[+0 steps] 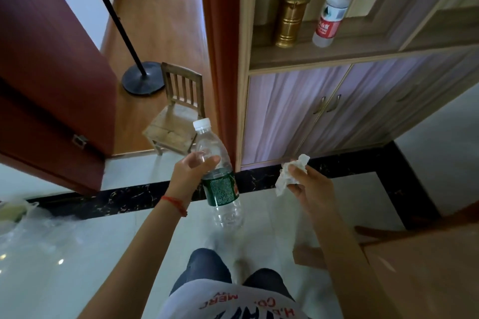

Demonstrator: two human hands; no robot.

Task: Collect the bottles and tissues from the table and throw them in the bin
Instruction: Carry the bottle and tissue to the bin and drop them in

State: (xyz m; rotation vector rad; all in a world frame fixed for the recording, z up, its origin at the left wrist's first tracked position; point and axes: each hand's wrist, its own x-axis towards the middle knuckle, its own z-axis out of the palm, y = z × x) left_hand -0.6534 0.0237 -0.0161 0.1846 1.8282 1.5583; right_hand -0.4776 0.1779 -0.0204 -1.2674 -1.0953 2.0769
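Note:
My left hand (190, 172) grips a clear plastic bottle (220, 184) with a green label and white cap, held nearly upright over the tiled floor. My right hand (309, 189) pinches a crumpled white tissue (290, 176) between thumb and fingers. A bin lined with a clear plastic bag (23, 228) shows at the left edge, low and apart from both hands. A wooden table corner (427, 267) lies at the lower right.
A red-capped water bottle (334, 8) and a gold bottle (291, 15) stand on a cabinet shelf (337, 57) ahead. A small wooden chair (176, 114) and a fan stand (141, 77) sit beyond an open red door (51, 72). A black floor strip crosses in front.

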